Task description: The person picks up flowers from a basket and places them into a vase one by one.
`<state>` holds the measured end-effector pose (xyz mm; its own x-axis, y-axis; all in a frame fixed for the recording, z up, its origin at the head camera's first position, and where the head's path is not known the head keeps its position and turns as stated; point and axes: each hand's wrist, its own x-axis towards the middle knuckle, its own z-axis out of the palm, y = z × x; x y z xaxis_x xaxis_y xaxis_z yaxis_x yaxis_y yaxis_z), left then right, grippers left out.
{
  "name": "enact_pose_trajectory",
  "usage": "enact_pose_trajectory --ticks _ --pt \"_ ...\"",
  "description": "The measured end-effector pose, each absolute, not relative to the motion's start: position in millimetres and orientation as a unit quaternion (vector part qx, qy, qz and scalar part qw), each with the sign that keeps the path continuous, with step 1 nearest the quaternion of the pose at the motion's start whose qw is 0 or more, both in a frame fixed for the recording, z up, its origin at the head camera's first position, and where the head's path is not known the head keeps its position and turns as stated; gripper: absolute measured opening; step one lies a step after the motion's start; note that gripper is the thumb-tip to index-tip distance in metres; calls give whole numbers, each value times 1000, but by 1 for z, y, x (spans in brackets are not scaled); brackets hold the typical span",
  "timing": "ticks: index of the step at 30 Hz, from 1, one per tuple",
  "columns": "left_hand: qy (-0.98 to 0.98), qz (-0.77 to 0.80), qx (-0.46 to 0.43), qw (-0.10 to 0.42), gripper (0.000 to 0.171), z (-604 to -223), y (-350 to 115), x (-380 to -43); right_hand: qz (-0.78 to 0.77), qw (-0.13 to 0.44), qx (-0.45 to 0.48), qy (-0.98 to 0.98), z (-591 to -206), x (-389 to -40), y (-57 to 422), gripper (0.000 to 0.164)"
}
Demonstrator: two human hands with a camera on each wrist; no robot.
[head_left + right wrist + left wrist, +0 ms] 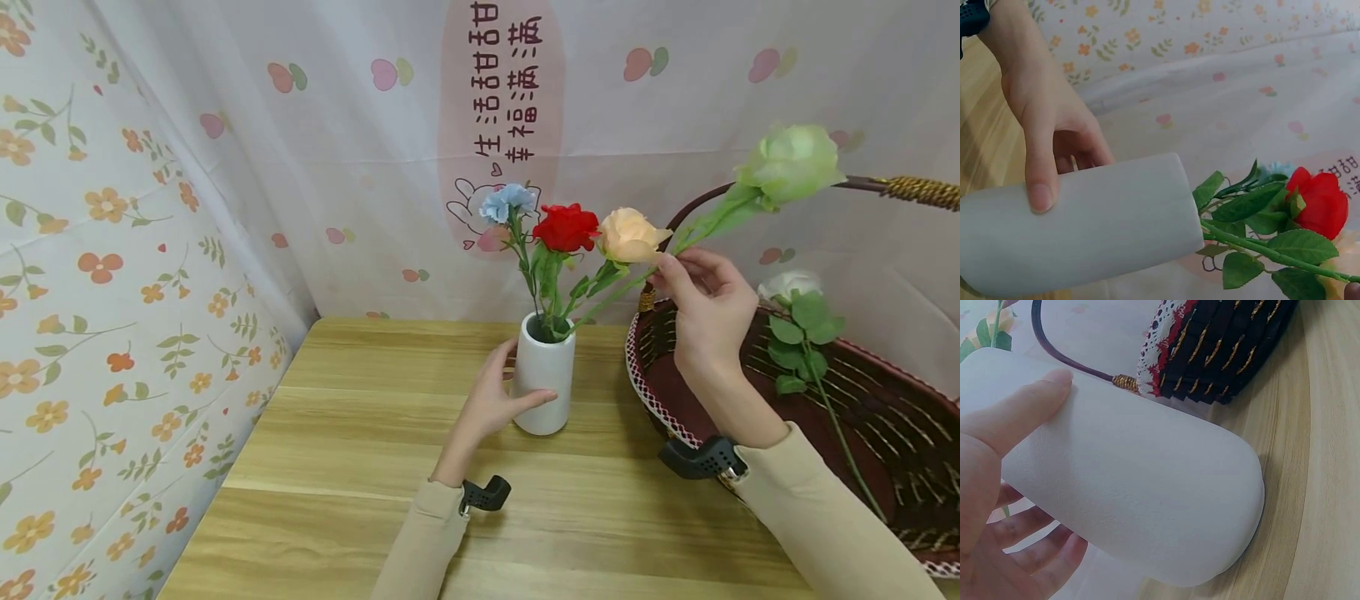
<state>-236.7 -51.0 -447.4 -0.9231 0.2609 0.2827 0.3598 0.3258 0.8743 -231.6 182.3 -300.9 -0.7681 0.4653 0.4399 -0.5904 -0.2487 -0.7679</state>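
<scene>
Stem [626,292] between pinching right fingers [712,267], below the green bloom [795,164]; vase [547,362] (white, upright) between left thumb [531,401] and fingers [1065,564].

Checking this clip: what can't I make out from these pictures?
- Lower ends of the stems in the white vase: head and right wrist views, hidden by its walls.
- Most of the right hand: right wrist view, cut off by the right edge; just a fingertip shows.
- Right end of the basket: head view, cut off by the right edge.
- Most of the blue flower: right wrist view, behind leaves.
</scene>
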Motion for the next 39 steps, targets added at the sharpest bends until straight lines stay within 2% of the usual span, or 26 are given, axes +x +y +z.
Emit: enact_pose_trajectory --ticks 23,39 --pt "-810 -551 -194 48 92 -447 -53 -236 769 319 93 -546 -329 -231 155 14" --pt "-814 -545 -193 49 92 -446 -52 -237 738 281 70 -609 -343 -232 145 15"
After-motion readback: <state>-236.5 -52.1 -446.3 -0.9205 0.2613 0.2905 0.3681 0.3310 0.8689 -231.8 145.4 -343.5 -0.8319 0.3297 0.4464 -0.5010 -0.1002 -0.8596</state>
